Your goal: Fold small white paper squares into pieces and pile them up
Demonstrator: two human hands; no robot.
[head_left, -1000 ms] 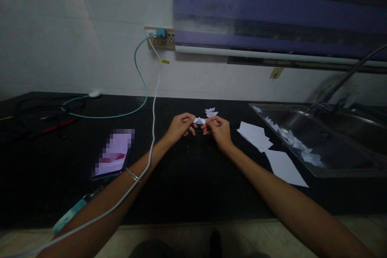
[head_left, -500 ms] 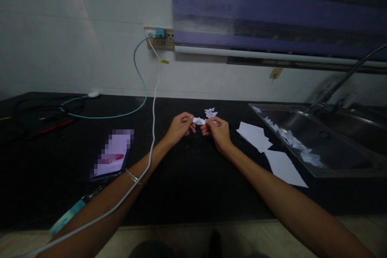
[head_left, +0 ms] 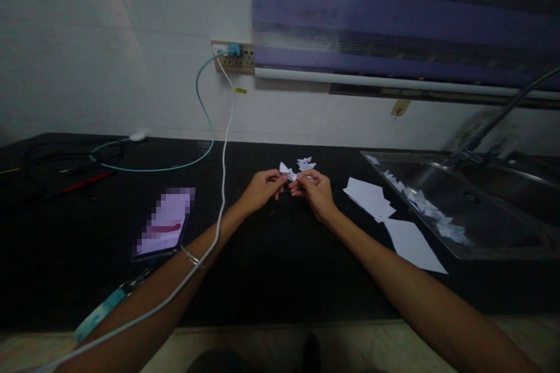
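Between my two hands is a small white paper boat [head_left: 289,172], its left tip pointing up. My left hand [head_left: 263,189] is closed, with thumb and fingertips pinched at the lower left of the paper boat. From the other side, my right hand [head_left: 315,192] grips its right end between thumb and forefinger, the other fingers curled beneath. Just behind my right hand, a couple of similar folded paper boats [head_left: 306,164] stand on the black counter [head_left: 280,268].
Right of my hands lie loose white paper sheets [head_left: 370,197] and a larger sheet [head_left: 413,245]. Several folded papers [head_left: 422,204] line the rim of the steel sink [head_left: 490,253]. A phone [head_left: 164,224] lies at left. A white cable [head_left: 224,169] crosses over my left forearm.
The paper boat has gone from lying level between my fingertips to having its left tip raised. My left fingers have shifted slightly lower on it; my right hand keeps its grip.
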